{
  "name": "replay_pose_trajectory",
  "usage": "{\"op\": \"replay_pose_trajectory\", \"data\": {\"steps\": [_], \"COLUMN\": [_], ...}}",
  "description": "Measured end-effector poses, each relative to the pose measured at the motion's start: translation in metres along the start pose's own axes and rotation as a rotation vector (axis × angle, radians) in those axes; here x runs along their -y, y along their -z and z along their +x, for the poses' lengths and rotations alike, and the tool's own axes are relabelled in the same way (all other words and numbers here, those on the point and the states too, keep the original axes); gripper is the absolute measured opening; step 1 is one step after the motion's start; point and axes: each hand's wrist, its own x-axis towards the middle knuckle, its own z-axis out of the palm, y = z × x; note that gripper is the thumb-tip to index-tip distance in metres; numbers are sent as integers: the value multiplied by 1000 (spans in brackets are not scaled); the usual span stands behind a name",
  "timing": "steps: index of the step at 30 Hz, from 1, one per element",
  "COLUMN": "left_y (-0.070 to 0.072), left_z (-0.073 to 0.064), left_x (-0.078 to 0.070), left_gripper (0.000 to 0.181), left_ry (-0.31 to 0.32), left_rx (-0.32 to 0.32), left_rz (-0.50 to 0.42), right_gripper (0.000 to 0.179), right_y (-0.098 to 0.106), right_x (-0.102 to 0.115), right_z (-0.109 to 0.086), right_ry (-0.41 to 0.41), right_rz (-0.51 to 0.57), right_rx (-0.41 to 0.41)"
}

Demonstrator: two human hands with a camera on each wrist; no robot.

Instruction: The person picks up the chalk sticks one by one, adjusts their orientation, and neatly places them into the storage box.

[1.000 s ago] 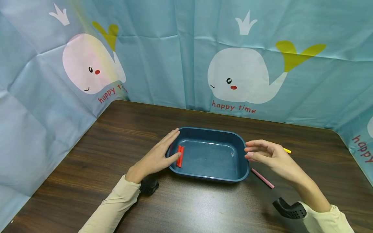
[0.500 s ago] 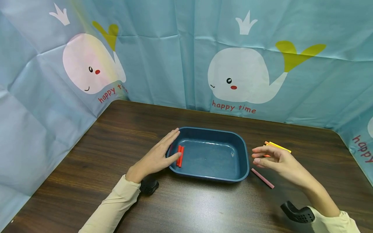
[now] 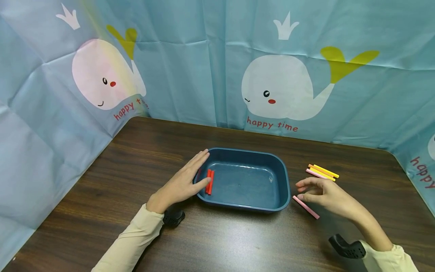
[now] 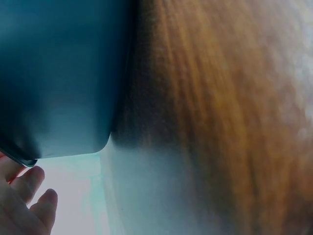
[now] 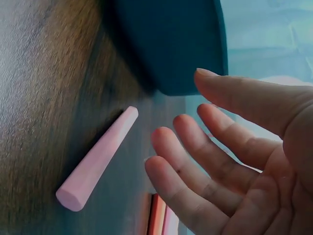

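Note:
A blue plastic basin [image 3: 241,185] stands in the middle of the table. Two red chalk sticks [image 3: 212,183] lie side by side in it, against its left end. My left hand [image 3: 181,185] rests on the basin's left rim with long fingers, its thumb reaching over the inside. To the right of the basin, my right hand [image 3: 327,196] hovers with loosely bent fingers and holds nothing. Below its fingertips a single pink chalk stick [image 5: 98,161] lies on the wood, one end close to the basin.
Behind the right hand lies a small bunch of yellow, orange and pink chalk sticks [image 3: 321,172], partly covered by the hand. The dark wooden table [image 3: 153,151] ends at the back against a blue whale-print curtain [image 3: 190,75].
My right hand has moved right and slightly down, away from the basin's right rim, uncovering more of the chalk bunch. My left hand has stayed on the rim.

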Motion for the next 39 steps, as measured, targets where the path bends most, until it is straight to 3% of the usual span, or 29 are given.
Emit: {"op": "replay_pose_trajectory", "data": {"steps": [10,21,29,33,39], "left_y": [-1,0,1,1,1], "left_z": [-1,-1,0,0,0], "left_x": [1,0,0,0,0], "left_gripper": [75,75,75,75,75], "left_ry": [13,8,7,5,5], "left_rx": [2,4,5,5,6], "left_rz": [2,-2,-3,1,-1], "right_gripper": [38,29,17,20,30], "right_y": [-1,-8,-10,-7,-3], "right_x": [-6,-10,-12,-10,-5], "right_z": [3,4,3,2,1], "right_ry": [-40,-125,-126,-103,-74], "right_rz": [-18,-213,-263,-251,-98], "right_rx": [53,59,39,6,-46]}}
